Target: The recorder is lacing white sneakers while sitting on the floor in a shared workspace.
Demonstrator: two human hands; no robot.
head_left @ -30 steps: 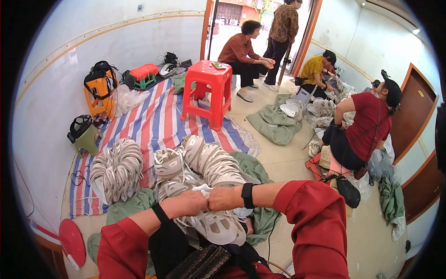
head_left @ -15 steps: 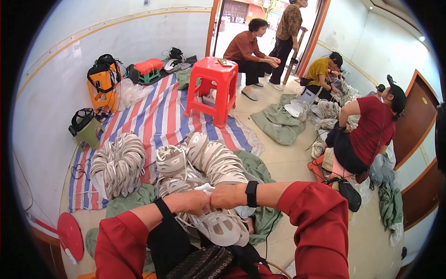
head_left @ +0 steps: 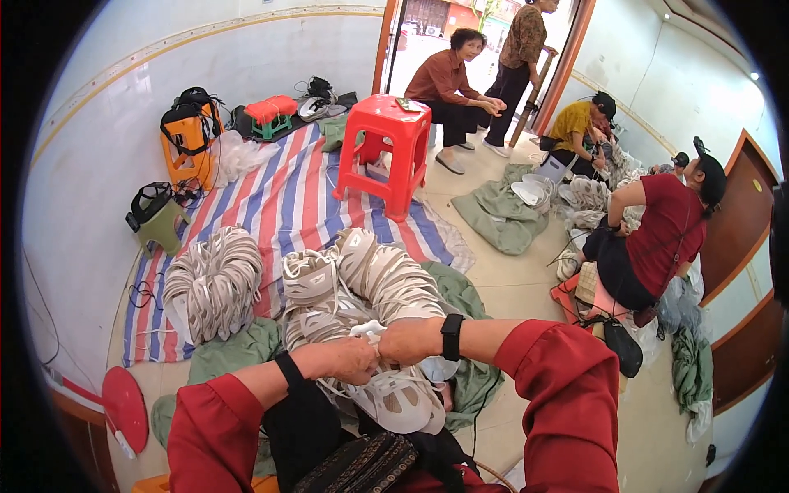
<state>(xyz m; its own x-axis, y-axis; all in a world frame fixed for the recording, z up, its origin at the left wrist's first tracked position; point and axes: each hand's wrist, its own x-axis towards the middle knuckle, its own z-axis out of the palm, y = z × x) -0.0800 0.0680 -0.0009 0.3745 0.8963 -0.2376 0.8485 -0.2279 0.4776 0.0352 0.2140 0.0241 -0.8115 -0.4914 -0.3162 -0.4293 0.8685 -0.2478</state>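
Note:
My left hand [head_left: 352, 361] and my right hand [head_left: 409, 340] meet with closed fingers above a beige and white shoe upper [head_left: 399, 403] in front of my lap. Between them a bit of what looks like white shoelace [head_left: 367, 329] sticks up; the fingertips themselves are hidden. Loose laces hang beside the left hand. Just beyond my hands lie a long curved row of nested shoe uppers [head_left: 393, 281] and a shorter stack [head_left: 310, 279]. To the left, another thick bundle of uppers [head_left: 212, 283] rests on green cloth and a striped sheet.
A red plastic stool [head_left: 385, 148] stands on the striped sheet [head_left: 271, 193]. Green cloth [head_left: 460, 300] lies under the uppers. On the right, a person in a red shirt [head_left: 662, 234] sits among shoe parts and bags. More people are by the doorway. A red round object [head_left: 125, 411] is at left.
Both hands stay together over the upper, with the left turned slightly and more white lace showing between them. My view has shifted a little. The seated person at the doorway has turned their head.

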